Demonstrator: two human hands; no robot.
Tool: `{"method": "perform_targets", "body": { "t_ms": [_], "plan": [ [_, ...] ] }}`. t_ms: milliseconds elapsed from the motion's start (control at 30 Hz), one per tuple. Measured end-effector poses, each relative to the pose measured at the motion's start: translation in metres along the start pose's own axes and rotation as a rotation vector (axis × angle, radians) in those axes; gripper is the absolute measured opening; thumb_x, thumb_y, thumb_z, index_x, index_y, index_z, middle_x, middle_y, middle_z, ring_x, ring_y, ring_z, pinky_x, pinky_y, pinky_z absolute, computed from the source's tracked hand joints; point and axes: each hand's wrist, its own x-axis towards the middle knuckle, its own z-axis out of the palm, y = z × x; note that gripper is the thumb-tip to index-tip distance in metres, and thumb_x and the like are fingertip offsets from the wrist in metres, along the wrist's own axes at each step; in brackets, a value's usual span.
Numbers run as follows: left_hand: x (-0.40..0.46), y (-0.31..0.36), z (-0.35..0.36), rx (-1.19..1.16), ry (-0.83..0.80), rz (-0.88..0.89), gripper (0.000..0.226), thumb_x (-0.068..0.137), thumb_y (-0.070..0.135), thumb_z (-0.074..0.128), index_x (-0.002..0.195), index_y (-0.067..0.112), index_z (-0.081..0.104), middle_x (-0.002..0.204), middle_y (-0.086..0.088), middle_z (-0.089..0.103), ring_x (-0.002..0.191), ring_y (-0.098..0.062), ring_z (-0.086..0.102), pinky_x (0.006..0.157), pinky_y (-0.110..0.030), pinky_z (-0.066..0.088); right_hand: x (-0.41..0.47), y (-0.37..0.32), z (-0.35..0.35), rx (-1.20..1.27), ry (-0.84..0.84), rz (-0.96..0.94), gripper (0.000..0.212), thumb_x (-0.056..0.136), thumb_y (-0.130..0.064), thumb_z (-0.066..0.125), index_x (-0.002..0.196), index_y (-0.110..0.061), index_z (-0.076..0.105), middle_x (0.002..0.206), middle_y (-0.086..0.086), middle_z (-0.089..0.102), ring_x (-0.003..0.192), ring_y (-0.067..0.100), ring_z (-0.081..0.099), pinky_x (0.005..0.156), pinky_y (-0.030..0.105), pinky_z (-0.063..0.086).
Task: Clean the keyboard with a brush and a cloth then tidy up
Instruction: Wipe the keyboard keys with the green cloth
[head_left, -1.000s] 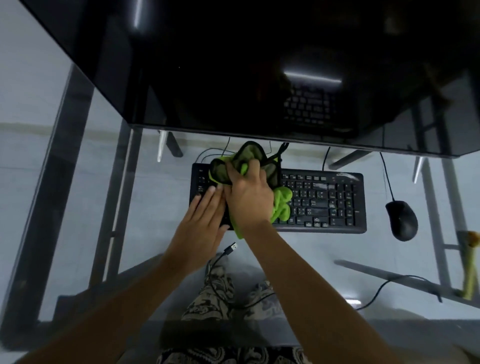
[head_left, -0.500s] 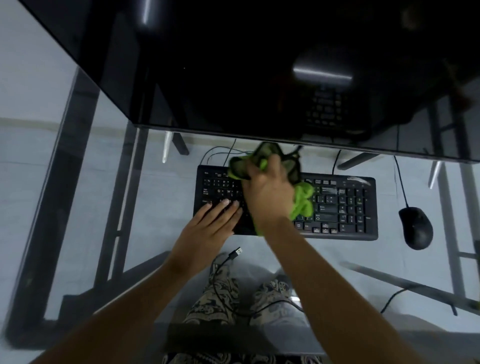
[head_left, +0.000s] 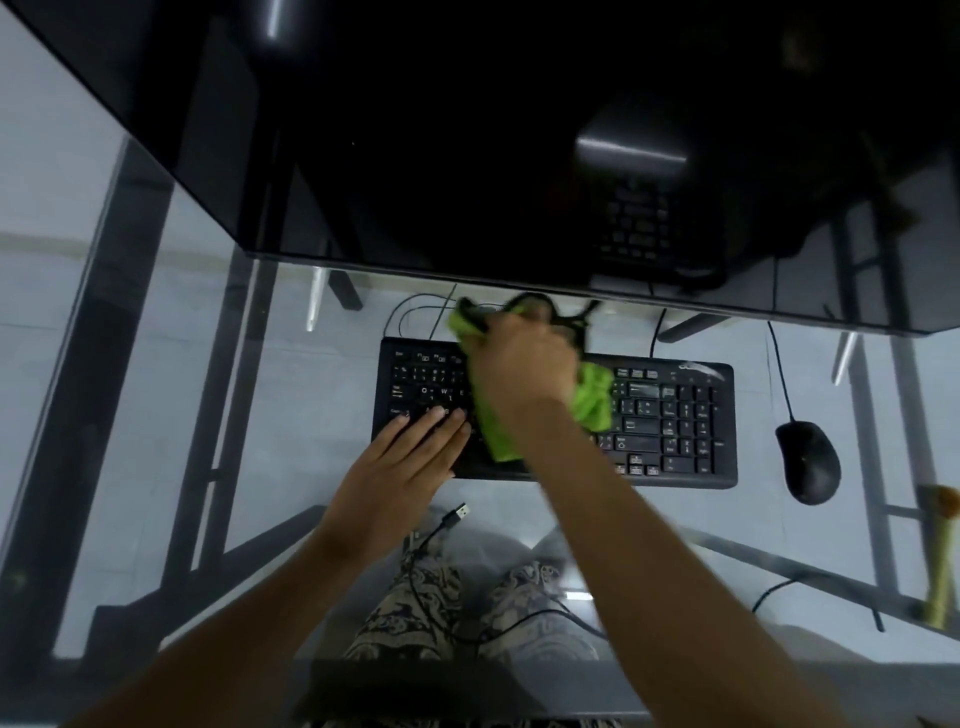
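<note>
A black keyboard (head_left: 670, 415) lies on the glass desk (head_left: 301, 426) below the monitor. My right hand (head_left: 524, 369) is closed on a bunched green cloth (head_left: 592, 397) and presses it on the keyboard's middle; the cloth and hand are blurred. My left hand (head_left: 410, 457) lies flat, fingers together, on the keyboard's near left corner. At the far right edge a brush with a pale handle (head_left: 943, 551) is partly in view.
A large dark monitor (head_left: 519, 156) overhangs the desk's back. A black mouse (head_left: 808, 462) sits right of the keyboard with its cable running back. A loose USB plug (head_left: 460, 512) and cable lie near the front. My patterned trousers show through the glass.
My right hand has swept the green cloth rightward from the keyboard's left part toward its middle. My left hand stayed flat on the keyboard's left end.
</note>
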Motion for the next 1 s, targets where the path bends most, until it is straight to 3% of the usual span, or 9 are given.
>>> {"method": "perform_targets", "body": {
  "t_ms": [133,233,300,433,533,600,700,800,1000],
  "plan": [
    [0.001,-0.002,-0.002,0.010,0.004,0.044,0.044,0.086,0.018,0.038,0.129,0.013,0.045,0.131,-0.007,0.060,0.130,-0.028,0.038,0.116,-0.041,0.014,-0.022,-0.028,0.016,0.092,0.079,-0.283,0.036,0.092,-0.042,0.055,0.119,-0.021,0.063,0.114,0.014,0.050,0.091,0.032,0.060,0.054,0.036,0.055],
    [-0.003,-0.001,0.001,-0.002,0.034,0.005,0.048,0.100,0.025,0.034,0.146,0.010,0.032,0.151,-0.006,0.038,0.141,-0.024,0.028,0.116,-0.041,0.019,-0.034,0.028,0.025,0.143,0.154,-0.262,0.051,0.083,-0.037,0.065,0.132,-0.023,0.056,0.107,0.016,0.053,0.092,0.032,0.061,0.056,0.041,0.060],
    [-0.003,0.000,0.002,-0.015,0.058,-0.004,0.049,0.103,0.028,0.030,0.150,0.012,0.025,0.155,-0.004,0.029,0.144,-0.022,0.024,0.117,-0.041,0.019,-0.045,0.067,0.028,0.147,0.198,-0.152,0.069,0.083,-0.040,0.062,0.144,-0.019,0.038,0.113,0.019,0.052,0.100,0.036,0.058,0.068,0.046,0.060],
    [-0.003,-0.003,0.003,-0.005,0.087,0.004,0.053,0.098,0.024,0.042,0.148,0.012,0.029,0.153,-0.007,0.032,0.142,-0.025,0.028,0.116,-0.043,0.022,-0.071,0.113,0.018,0.357,0.237,-0.002,0.066,0.087,-0.051,0.043,0.136,-0.008,0.035,0.137,0.020,0.046,0.121,0.039,0.043,0.094,0.058,0.046],
    [0.002,0.011,-0.004,-0.074,0.141,-0.018,0.053,0.091,0.010,0.042,0.143,0.011,0.036,0.148,-0.009,0.040,0.138,-0.028,0.033,0.112,-0.048,0.026,-0.086,0.127,0.025,0.071,0.208,-0.174,0.049,0.088,-0.054,0.043,0.128,-0.026,0.044,0.158,0.009,0.026,0.144,0.045,0.012,0.107,0.071,0.017],
    [0.011,0.023,-0.008,-0.102,0.144,0.033,0.053,0.088,0.009,0.041,0.141,0.010,0.039,0.147,-0.009,0.043,0.137,-0.027,0.035,0.113,-0.047,0.024,-0.084,0.124,0.034,-0.061,0.137,-0.253,0.052,0.091,-0.060,0.041,0.137,-0.036,0.043,0.159,0.006,0.021,0.145,0.044,0.009,0.105,0.073,0.019],
    [0.023,0.027,-0.008,-0.104,0.107,0.097,0.053,0.087,0.012,0.044,0.140,0.010,0.040,0.146,-0.008,0.044,0.137,-0.025,0.038,0.113,-0.045,0.025,-0.075,0.112,0.038,-0.141,0.136,-0.233,0.047,0.094,-0.052,0.044,0.139,-0.037,0.046,0.149,0.011,0.040,0.121,0.045,0.044,0.084,0.053,0.046],
    [0.025,0.023,-0.003,-0.093,0.075,0.107,0.057,0.086,0.009,0.040,0.143,0.010,0.036,0.149,-0.007,0.040,0.138,-0.024,0.038,0.112,-0.045,0.027,-0.070,0.122,0.032,-0.095,0.119,-0.219,0.046,0.092,-0.040,0.048,0.137,-0.032,0.049,0.127,0.019,0.050,0.094,0.039,0.054,0.063,0.046,0.058],
    [0.023,0.025,-0.003,-0.102,0.044,0.100,0.062,0.085,0.009,0.042,0.146,0.011,0.033,0.153,-0.006,0.032,0.142,-0.022,0.028,0.115,-0.043,0.023,-0.080,0.142,0.017,0.062,0.079,0.093,0.046,0.088,-0.029,0.061,0.132,-0.018,0.056,0.103,0.023,0.050,0.063,0.039,0.062,0.048,0.041,0.054]
  ]
}}
